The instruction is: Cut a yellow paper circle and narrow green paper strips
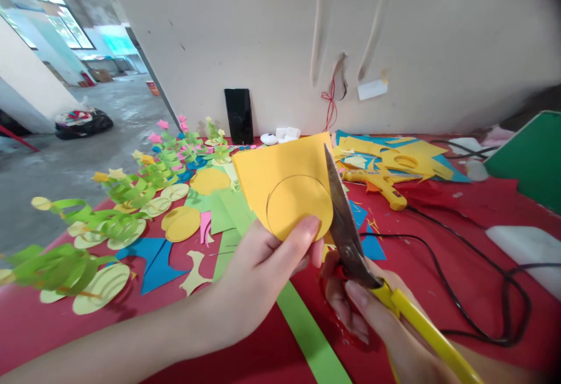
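Pinched between the thumb and fingers of my left hand point(267, 267) is a yellow sheet of paper point(284, 162) with a circle drawn on it in dark line. Its lower edge follows the curve of that circle. My right hand point(372, 308) grips a pair of scissors point(346, 226) with yellow handles and long metal blades. The blades point up along the right side of the sheet, at the circle's edge. Whether they are parted cannot be made out. Below both hands a green paper strip point(307, 331) lies on the red table point(184, 349).
Green paper spiral decorations point(105, 220) line the left. Yellow paper discs point(182, 223) and blue paper scraps point(158, 264) lie nearer. A yellow glue gun point(385, 188) with a black cord rests right, before yellow offcuts point(403, 159). A black phone point(239, 116) leans on the wall.
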### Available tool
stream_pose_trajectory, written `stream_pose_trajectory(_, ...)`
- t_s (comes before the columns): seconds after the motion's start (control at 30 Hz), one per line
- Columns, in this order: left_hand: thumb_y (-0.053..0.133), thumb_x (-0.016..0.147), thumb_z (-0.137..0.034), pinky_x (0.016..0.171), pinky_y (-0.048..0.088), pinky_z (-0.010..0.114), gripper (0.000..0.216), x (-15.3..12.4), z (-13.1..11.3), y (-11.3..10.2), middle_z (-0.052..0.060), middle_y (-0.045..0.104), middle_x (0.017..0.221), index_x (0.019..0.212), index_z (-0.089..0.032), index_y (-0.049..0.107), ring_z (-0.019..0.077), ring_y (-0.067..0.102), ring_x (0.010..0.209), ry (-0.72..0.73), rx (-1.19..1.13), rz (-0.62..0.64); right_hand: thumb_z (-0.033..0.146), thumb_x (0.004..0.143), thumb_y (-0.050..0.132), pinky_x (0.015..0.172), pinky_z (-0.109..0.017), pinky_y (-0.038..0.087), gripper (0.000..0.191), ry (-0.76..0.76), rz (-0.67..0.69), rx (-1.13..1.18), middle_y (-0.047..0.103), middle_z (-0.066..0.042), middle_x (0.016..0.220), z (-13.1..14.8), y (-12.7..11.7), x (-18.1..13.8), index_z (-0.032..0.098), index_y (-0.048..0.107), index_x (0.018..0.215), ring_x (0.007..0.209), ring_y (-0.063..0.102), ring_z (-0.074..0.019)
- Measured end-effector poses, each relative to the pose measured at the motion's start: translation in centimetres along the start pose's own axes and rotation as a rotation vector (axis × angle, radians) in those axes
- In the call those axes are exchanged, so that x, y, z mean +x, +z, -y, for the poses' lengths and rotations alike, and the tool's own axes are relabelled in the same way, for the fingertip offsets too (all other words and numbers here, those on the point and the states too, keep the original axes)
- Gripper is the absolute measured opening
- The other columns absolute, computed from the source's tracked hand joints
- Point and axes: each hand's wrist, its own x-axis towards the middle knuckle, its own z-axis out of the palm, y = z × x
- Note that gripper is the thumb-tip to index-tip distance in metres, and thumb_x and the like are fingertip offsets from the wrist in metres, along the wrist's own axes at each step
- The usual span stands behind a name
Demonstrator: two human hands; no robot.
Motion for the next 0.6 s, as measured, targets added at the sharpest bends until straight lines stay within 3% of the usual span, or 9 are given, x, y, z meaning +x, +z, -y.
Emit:
stream_pose_trajectory(0.27, 0.038, 0.088, -0.029, 0.042, 0.029, 0.018, 0.034, 0.27, 0.06, 0.10, -0.005, 0.040, 0.052, 0.056, -0.017, 0.044, 0.0067, 0.032, 0.045, -0.020, 0.089, -0.030, 0.031, 0.085, 0.033, 0.036, -0.017, 0.026, 0.019, 0.015, 0.002, 0.029, 0.041, 0.004, 0.049, -0.03, -0.10, 0.11, 0.018, 0.045, 0.080, 0.039, 0.032, -0.0057)
stream_pose_trajectory(0.6, 0.040, 0.088, -0.026, 0.043, 0.030, 0.015, 0.032, -0.01, 0.08, 0.40, -0.005, 0.045, 0.055, 0.058, -0.017, 0.047, 0.0054, 0.034, 0.045, -0.023, -0.015, -0.017, 0.038, 0.084, 0.037, 0.035, -0.018, 0.026, 0.024, 0.026, -0.015, 0.027, 0.042, 0.004, 0.049, -0.47, 0.05, 0.03, 0.017, 0.046, 0.080, 0.039, 0.033, -0.0059)
